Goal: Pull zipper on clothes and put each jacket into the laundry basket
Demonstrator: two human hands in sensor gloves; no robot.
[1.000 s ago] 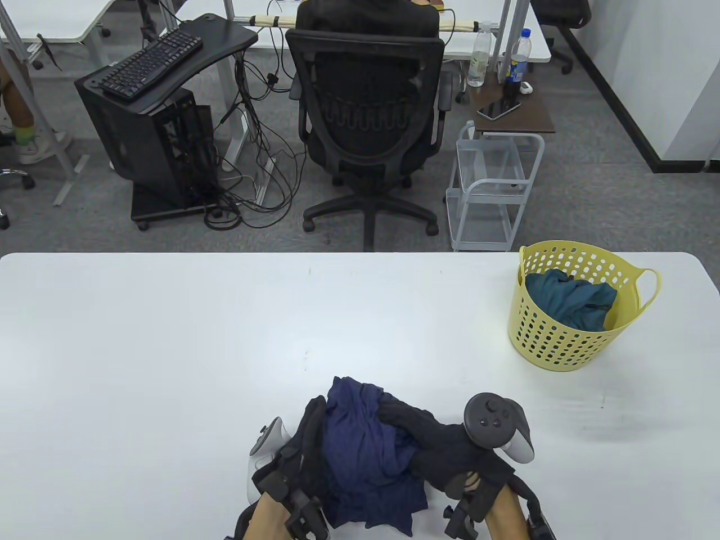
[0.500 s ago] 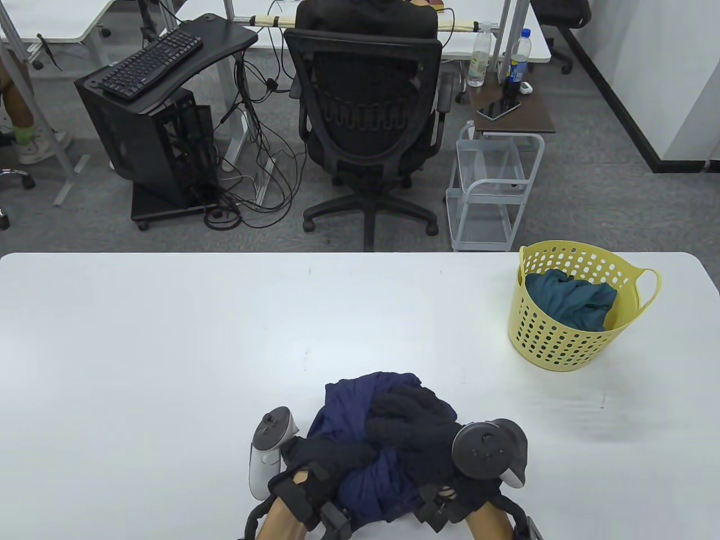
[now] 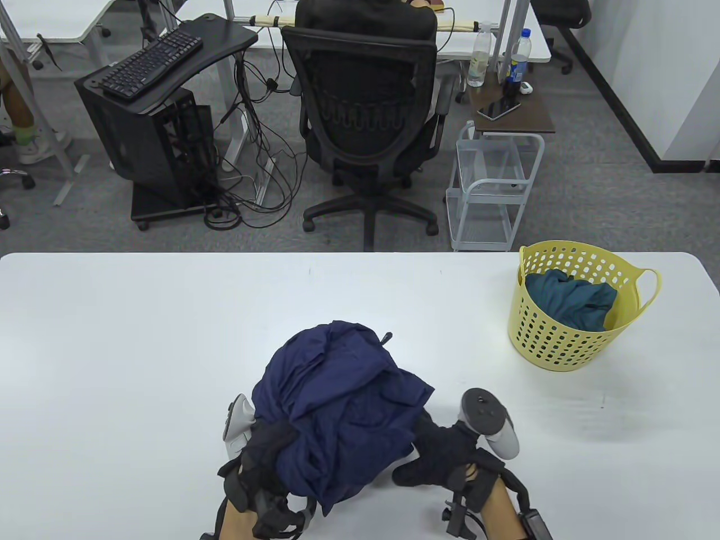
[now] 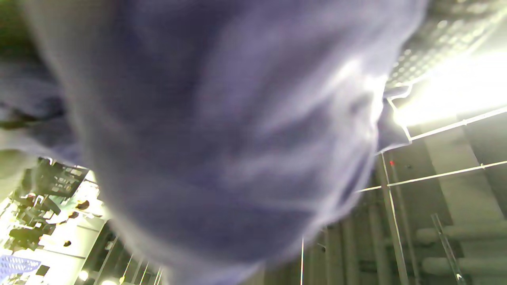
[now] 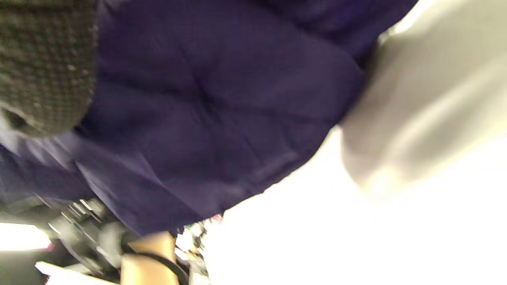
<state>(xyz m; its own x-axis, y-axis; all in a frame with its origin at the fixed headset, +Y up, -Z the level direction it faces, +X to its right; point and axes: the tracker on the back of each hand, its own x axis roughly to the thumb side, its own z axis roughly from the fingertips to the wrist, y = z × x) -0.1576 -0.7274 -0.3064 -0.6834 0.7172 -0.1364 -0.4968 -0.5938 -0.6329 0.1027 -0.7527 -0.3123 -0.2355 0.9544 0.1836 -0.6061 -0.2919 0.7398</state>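
A bundled navy jacket (image 3: pixel 337 399) is held up over the front middle of the white table (image 3: pixel 140 337). My left hand (image 3: pixel 264 453) is under its left side and grips the cloth, which drapes over my fingers. In the left wrist view the navy jacket (image 4: pixel 222 130) fills most of the frame. My right hand (image 3: pixel 430 453) sits at the jacket's lower right edge, with its fingertips hidden under the cloth. In the right wrist view a gloved finger (image 5: pixel 39 67) lies beside the navy jacket (image 5: pixel 218 111). The yellow laundry basket (image 3: pixel 562 343) stands at the table's far right.
A teal garment (image 3: pixel 568 301) lies inside the basket. Beyond the table's far edge are an office chair (image 3: pixel 365 118), a white wire cart (image 3: pixel 489 191) and a black computer stand (image 3: pixel 152 135).
The jacket has been gathered and lifted up and to the left by my left hand. My right hand has dropped lower, to the jacket's right edge.
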